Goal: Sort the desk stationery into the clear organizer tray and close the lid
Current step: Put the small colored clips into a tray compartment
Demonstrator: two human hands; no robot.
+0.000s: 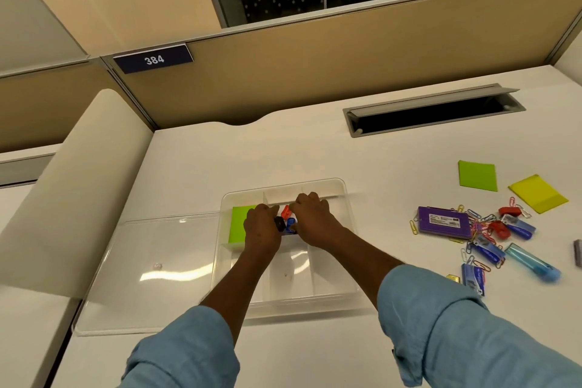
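The clear organizer tray (340, 261) lies in the middle of the white desk, its clear lid (151, 268) flat to its left. A green sticky pad (237, 224) lies in the tray's left compartment. Both hands are over the tray's middle compartment, where small red, blue and black items (287, 220) lie between them. My left hand (261, 227) has a small black item at its fingertips. My right hand (311, 220) touches the blue one. The fingers hide how each item is held.
To the right lie a green sticky pad (478, 179), a yellow sticky pad (538, 194), a purple box (444, 224), scattered paper clips (472, 217) and several blue and red small stationery pieces (516, 227). A cable slot (431, 113) opens at the desk's back.
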